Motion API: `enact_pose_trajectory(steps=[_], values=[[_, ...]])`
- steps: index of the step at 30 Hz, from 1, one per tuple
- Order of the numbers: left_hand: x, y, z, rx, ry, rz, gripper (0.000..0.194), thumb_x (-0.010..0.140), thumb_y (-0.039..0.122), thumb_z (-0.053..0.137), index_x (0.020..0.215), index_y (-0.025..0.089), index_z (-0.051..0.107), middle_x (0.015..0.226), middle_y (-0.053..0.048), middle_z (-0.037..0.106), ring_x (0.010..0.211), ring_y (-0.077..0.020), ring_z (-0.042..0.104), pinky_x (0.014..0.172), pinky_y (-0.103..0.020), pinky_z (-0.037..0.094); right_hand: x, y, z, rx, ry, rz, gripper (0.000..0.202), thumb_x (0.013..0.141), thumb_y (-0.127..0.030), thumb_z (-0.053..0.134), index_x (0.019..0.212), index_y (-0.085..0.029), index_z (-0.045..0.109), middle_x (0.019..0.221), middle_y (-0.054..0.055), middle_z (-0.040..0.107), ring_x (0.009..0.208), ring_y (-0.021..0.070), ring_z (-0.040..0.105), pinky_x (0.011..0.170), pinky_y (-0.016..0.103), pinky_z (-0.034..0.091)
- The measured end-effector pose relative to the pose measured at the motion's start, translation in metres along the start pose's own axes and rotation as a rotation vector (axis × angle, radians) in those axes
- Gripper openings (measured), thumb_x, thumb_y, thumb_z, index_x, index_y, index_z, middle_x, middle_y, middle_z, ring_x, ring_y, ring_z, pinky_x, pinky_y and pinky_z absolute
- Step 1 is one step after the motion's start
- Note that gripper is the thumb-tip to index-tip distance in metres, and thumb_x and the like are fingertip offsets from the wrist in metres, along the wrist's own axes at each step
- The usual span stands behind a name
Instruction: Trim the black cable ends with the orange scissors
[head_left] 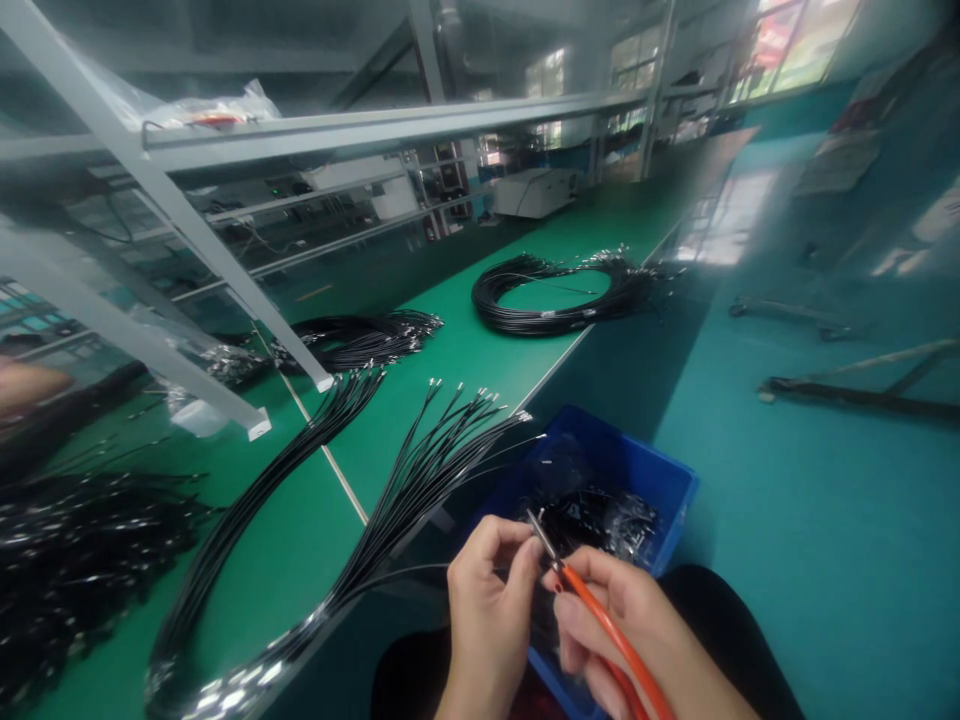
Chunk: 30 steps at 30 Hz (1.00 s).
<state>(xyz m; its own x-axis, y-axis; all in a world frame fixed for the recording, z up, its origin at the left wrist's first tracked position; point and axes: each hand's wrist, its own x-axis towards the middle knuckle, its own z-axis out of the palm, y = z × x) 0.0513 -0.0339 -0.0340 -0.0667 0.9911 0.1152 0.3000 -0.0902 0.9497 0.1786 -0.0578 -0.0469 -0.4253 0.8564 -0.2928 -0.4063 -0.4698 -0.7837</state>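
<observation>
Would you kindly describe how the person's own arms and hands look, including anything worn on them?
The left hand and right hand are both bare, with no glove or ring visible. The parts of the forearms in view show no sleeve, watch or bracelet.

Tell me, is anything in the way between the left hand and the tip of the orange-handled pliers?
Nothing visible. The tip of the pliers, held in the right hand, is right by the left hand's fingers; I cannot tell whether they touch. The blue bin sits below.
</observation>
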Motion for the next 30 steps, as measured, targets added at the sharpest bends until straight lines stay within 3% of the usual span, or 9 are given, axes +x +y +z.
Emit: enact_pose_trajectory(steps=[4, 7, 12, 18, 25, 30], values=[[0.003, -0.003, 0.001, 0.028, 0.018, 0.016, 0.009, 0.077, 0.022, 0.059, 0.073, 0.018, 0.066, 0.067, -0.002, 0.064, 0.062, -0.0173, 0.060, 0.058, -0.025, 0.047, -0.005, 0.002, 0.001, -0.164, 0.111, 0.011, 0.024, 0.074, -0.033, 0.067, 0.080, -0.017, 0.051, 0.051, -0.004, 0.059, 0.028, 0.0021, 0.035, 0.033, 0.015, 0.029], [0.005, -0.004, 0.000, 0.079, 0.003, 0.051, 0.009, 0.077, 0.020, 0.059, 0.075, 0.019, 0.068, 0.068, -0.002, 0.064, 0.062, -0.0170, 0.059, 0.058, -0.025, 0.046, -0.009, 0.006, -0.001, -0.198, 0.246, -0.104, 0.022, 0.067, -0.023, 0.073, 0.078, -0.018, 0.055, 0.054, -0.005, 0.057, 0.040, 0.0057, 0.042, 0.046, 0.020, 0.040], [0.002, 0.002, -0.002, 0.142, -0.074, 0.080, 0.009, 0.077, 0.019, 0.059, 0.070, 0.019, 0.066, 0.067, -0.001, 0.063, 0.064, -0.0168, 0.060, 0.060, -0.024, 0.043, -0.004, 0.002, -0.003, -0.194, 0.529, -0.332, 0.039, 0.062, -0.028, 0.078, 0.092, -0.022, 0.054, 0.072, 0.000, 0.063, 0.068, 0.0180, 0.059, 0.063, 0.027, 0.048], [-0.004, 0.009, -0.002, 0.229, -0.119, 0.149, 0.011, 0.075, 0.016, 0.060, 0.064, 0.019, 0.060, 0.064, 0.000, 0.059, 0.059, -0.0145, 0.057, 0.055, -0.022, 0.039, 0.003, -0.004, 0.005, -0.090, 0.547, -0.423, 0.037, 0.073, -0.028, 0.071, 0.103, -0.026, 0.048, 0.085, 0.000, 0.064, 0.078, 0.0167, 0.060, 0.070, 0.026, 0.049], [-0.006, 0.004, 0.001, 0.451, -0.140, 0.258, 0.012, 0.079, 0.018, 0.056, 0.067, 0.020, 0.055, 0.066, 0.000, 0.057, 0.058, -0.0136, 0.055, 0.054, -0.022, 0.037, 0.009, -0.009, 0.010, -0.031, 0.576, -0.441, 0.036, 0.069, -0.023, 0.074, 0.097, -0.023, 0.052, 0.076, -0.003, 0.061, 0.065, 0.0128, 0.058, 0.058, 0.020, 0.046], [-0.009, 0.003, 0.004, 0.561, -0.085, 0.294, 0.015, 0.080, 0.018, 0.054, 0.065, 0.020, 0.054, 0.065, -0.001, 0.057, 0.058, -0.0145, 0.054, 0.052, -0.022, 0.036, 0.015, -0.002, 0.008, -0.088, 0.618, -0.449, 0.036, 0.068, -0.020, 0.073, 0.097, -0.022, 0.052, 0.076, -0.003, 0.062, 0.074, 0.0158, 0.061, 0.068, 0.024, 0.049]])
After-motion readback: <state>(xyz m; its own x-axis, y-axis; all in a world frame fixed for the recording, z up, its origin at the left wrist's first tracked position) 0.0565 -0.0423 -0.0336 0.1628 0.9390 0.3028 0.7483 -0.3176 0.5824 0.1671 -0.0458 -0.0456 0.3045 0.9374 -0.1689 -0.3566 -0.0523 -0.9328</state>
